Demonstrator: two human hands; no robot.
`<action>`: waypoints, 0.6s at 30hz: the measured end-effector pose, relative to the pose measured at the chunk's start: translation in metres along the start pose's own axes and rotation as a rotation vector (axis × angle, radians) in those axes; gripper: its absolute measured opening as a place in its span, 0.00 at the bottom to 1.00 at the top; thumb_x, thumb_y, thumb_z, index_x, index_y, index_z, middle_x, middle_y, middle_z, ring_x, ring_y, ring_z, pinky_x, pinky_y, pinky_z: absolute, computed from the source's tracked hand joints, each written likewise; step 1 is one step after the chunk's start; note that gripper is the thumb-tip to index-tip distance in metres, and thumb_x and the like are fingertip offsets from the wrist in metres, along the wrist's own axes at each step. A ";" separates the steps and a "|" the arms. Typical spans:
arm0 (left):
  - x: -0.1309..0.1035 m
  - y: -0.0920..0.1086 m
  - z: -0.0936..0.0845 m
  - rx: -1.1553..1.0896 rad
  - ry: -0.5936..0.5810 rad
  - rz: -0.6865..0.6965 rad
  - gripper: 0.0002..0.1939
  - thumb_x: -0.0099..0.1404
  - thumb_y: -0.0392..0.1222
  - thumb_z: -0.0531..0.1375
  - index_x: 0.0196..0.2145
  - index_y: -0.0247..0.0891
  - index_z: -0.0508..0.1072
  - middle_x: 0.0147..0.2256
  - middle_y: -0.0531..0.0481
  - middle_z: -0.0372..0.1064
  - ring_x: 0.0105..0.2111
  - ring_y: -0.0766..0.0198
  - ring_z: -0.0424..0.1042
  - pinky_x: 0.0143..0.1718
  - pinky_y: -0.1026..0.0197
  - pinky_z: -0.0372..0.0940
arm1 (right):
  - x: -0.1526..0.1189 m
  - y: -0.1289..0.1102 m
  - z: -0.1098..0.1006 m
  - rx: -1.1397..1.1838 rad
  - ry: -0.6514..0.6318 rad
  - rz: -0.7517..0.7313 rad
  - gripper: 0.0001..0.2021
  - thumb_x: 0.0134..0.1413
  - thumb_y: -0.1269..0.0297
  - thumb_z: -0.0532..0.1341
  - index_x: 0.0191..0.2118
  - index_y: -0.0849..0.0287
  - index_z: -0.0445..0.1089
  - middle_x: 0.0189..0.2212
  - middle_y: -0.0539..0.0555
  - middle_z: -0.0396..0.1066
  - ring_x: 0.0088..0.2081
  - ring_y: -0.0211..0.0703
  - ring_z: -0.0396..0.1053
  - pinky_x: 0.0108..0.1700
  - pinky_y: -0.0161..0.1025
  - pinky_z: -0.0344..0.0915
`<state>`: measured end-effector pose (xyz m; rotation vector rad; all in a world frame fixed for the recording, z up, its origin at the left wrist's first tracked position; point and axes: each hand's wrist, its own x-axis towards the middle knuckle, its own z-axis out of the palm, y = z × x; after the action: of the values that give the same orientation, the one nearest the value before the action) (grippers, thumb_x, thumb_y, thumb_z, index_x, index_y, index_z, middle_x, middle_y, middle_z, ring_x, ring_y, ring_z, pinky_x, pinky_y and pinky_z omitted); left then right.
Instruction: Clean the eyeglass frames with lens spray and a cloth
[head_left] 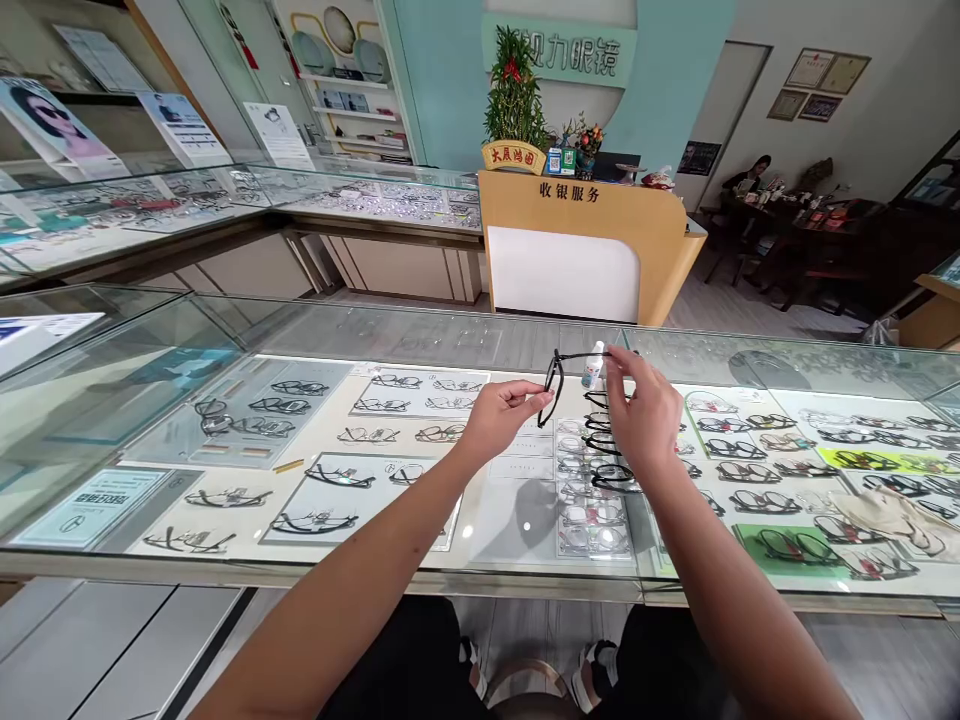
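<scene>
A pair of black-framed eyeglasses [553,386] is held up above the glass display counter. My left hand [508,410] pinches the front frame by its lower rim. With its fingertips, my right hand [643,408] grips the end of an unfolded temple arm. Behind the right hand stands a small white bottle [592,368] on the glass. A column of black eyeglasses [600,443] lies just left of the right hand, partly hidden by it.
Rows of eyeglasses fill the glass counter [420,570]. A beige cloth [892,515] lies at the right. Beyond are a wooden cashier desk [585,205] with plants, more display cases [360,205] and a seated person [746,178] at the far right.
</scene>
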<state>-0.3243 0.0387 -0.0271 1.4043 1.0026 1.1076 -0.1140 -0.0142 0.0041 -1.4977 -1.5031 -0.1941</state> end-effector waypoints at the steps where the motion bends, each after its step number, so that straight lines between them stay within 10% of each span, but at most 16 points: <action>1: 0.000 0.002 0.000 -0.026 0.005 0.001 0.24 0.52 0.62 0.77 0.36 0.39 0.88 0.33 0.45 0.82 0.33 0.56 0.76 0.35 0.56 0.67 | -0.001 -0.002 0.000 0.024 0.013 -0.012 0.16 0.74 0.54 0.56 0.56 0.54 0.74 0.47 0.60 0.84 0.44 0.52 0.81 0.41 0.44 0.67; 5: -0.002 0.008 0.000 -0.119 0.034 0.016 0.26 0.51 0.64 0.77 0.36 0.40 0.88 0.39 0.44 0.84 0.42 0.52 0.79 0.45 0.53 0.71 | -0.009 -0.010 0.006 0.153 -0.122 0.035 0.16 0.69 0.47 0.61 0.50 0.54 0.72 0.40 0.55 0.81 0.35 0.46 0.77 0.37 0.42 0.66; 10: -0.005 0.006 0.006 -0.061 -0.012 -0.012 0.24 0.49 0.61 0.79 0.35 0.39 0.88 0.27 0.49 0.77 0.29 0.62 0.69 0.33 0.58 0.64 | -0.015 -0.013 0.018 0.324 -0.363 0.134 0.15 0.68 0.48 0.62 0.45 0.54 0.75 0.30 0.51 0.76 0.27 0.40 0.67 0.33 0.40 0.61; 18: -0.001 0.009 -0.002 -0.162 0.161 -0.071 0.27 0.50 0.66 0.78 0.39 0.42 0.89 0.33 0.50 0.77 0.32 0.66 0.61 0.35 0.60 0.60 | -0.005 -0.004 0.020 0.555 -0.323 0.455 0.10 0.58 0.55 0.65 0.35 0.55 0.73 0.24 0.48 0.70 0.25 0.39 0.63 0.30 0.38 0.59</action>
<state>-0.3266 0.0376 -0.0186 1.1566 1.0439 1.2350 -0.1290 -0.0044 -0.0075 -1.3977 -1.2663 0.7091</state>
